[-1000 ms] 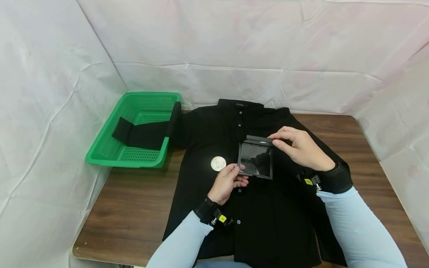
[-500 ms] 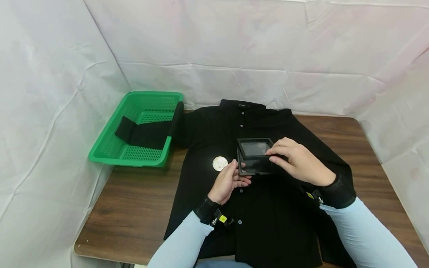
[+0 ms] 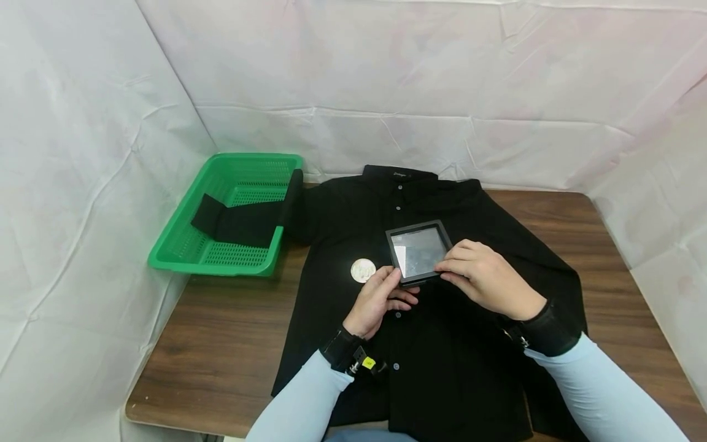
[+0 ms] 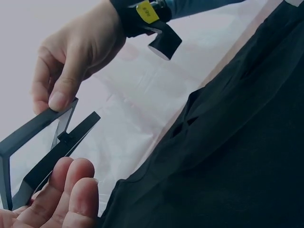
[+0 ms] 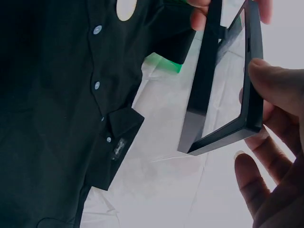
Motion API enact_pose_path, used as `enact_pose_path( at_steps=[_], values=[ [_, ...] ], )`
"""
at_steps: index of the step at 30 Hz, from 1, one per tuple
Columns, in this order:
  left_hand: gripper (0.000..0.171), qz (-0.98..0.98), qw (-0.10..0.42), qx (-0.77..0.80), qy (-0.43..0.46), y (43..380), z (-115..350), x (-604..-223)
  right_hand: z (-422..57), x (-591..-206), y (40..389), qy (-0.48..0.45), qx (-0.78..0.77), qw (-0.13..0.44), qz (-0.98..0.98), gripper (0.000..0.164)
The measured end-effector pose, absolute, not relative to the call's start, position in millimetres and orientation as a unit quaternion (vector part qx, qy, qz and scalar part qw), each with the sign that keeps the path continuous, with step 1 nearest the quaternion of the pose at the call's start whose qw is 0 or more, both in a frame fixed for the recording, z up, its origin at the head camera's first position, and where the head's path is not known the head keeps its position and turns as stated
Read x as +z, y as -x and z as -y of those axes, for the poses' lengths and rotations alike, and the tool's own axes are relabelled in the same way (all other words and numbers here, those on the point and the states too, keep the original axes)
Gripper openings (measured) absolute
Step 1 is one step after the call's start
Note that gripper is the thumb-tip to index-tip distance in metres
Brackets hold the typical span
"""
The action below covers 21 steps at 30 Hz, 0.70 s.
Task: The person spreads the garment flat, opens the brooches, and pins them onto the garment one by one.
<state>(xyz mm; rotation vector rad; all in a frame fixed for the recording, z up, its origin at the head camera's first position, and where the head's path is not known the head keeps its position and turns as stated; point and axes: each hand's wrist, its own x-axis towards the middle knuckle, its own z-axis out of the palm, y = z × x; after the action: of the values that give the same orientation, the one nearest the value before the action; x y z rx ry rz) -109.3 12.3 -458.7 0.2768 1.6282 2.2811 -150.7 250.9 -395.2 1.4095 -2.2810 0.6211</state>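
Both hands hold a square black hinged display frame (image 3: 418, 250) with clear film windows, above a black shirt (image 3: 442, 350). My left hand (image 3: 380, 299) grips its lower left corner, thumb on the rim and fingers beneath. My right hand (image 3: 486, 279) pinches the lower right edge of the lid. In the left wrist view the lid (image 4: 28, 128) and the base (image 4: 61, 147) stand slightly apart, hinged at the far side. The right wrist view also shows this narrow gap. A round silvery coin (image 3: 363, 270) lies on the shirt just left of the frame.
A green plastic basket (image 3: 212, 269) stands on the left of the wooden table (image 3: 221, 350), one shirt sleeve (image 3: 248, 222) draped over its rim into it. White sheeting (image 3: 386, 73) walls off the back and both sides.
My right hand has swung the frame's lid down toward the base, from raised at the back to nearly closed. The left hand keeps its hold; the coin stays put.
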Motion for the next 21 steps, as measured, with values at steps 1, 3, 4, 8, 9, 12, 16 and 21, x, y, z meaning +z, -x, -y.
enact_pose_path(
  at_steps=[1, 3, 4, 8, 9, 12, 16, 21],
  values=[
    [0.046, -0.57, 0.163, 0.8, -0.095, 109.6, -12.5, -459.1, -250.7, -396.5, 150.6, -0.505, 0.221, 0.2, 0.81, 0.025],
    [0.042, -0.568, 0.166, 0.801, -0.093, 109.9, -12.6, -459.9, -250.3, -399.0, 150.5, -0.509, 0.22, 0.209, 0.806, 0.025],
    [0.04, -0.567, 0.167, 0.802, -0.091, 110.0, -12.7, -460.4, -250.1, -400.2, 150.1, -0.509, 0.22, 0.21, 0.805, 0.025],
    [0.036, -0.562, 0.165, 0.805, -0.091, 110.1, -12.9, -462.1, -249.7, -404.4, 149.1, -0.503, 0.214, 0.206, 0.812, 0.023],
    [0.035, -0.56, 0.164, 0.807, -0.091, 110.0, -13.0, -462.4, -249.8, -405.1, 148.7, -0.501, 0.213, 0.203, 0.814, 0.022],
    [0.034, -0.555, 0.162, 0.81, -0.094, 110.0, -13.2, -463.6, -250.6, -407.2, 148.1, -0.493, 0.212, 0.193, 0.821, 0.021],
    [0.032, -0.553, 0.158, 0.812, -0.1, 109.9, -13.9, -464.8, -251.9, -409.6, 147.3, -0.486, 0.214, 0.185, 0.827, 0.02],
    [0.032, -0.554, 0.16, 0.81, -0.104, 110.7, -14.6, -466.1, -253.5, -413.0, 146.3, -0.484, 0.218, 0.195, 0.825, 0.022]
  ],
)
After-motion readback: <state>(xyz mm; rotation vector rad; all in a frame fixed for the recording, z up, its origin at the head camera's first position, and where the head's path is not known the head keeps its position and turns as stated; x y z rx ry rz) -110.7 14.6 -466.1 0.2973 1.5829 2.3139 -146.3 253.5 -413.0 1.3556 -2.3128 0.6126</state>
